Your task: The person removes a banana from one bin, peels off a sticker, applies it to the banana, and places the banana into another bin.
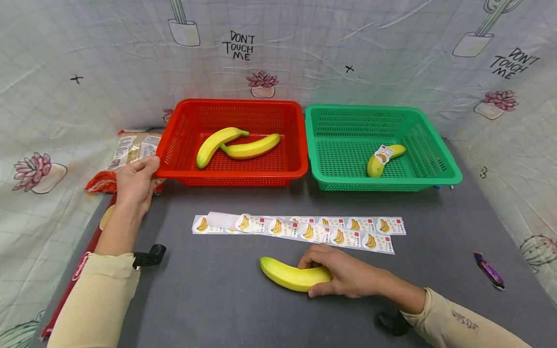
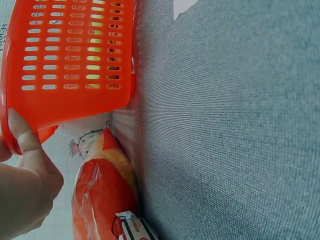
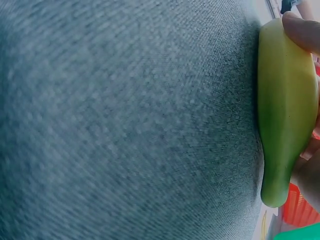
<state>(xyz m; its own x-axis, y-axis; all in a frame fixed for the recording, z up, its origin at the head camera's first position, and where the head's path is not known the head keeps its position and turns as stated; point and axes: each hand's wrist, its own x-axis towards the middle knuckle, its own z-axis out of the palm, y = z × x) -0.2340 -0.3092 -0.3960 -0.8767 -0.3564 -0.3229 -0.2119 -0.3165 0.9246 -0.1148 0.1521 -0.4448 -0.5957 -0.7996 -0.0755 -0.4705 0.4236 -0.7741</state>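
Observation:
My right hand (image 1: 344,271) grips a yellow banana (image 1: 289,276) lying on the grey table, thumb on the near side and fingers over the far side. In the right wrist view the banana (image 3: 285,115) shows a greenish end. At the left, my left hand (image 1: 137,183) pinches the front left rim corner of the red basket (image 1: 235,175); the left wrist view shows the thumb on that rim. Two bananas (image 1: 250,147) lie inside the red basket. Beside it, a green basket (image 1: 374,183) holds one banana (image 1: 397,151) with a white sticker (image 1: 384,154) on it.
Strips of banana stickers (image 1: 317,233) lie between the baskets and my right hand, partly overlapping. A snack bag (image 1: 130,150) stands left of the red basket, with a red package (image 1: 82,266) along the left edge. A purple wrapped candy (image 1: 489,270) lies at the right.

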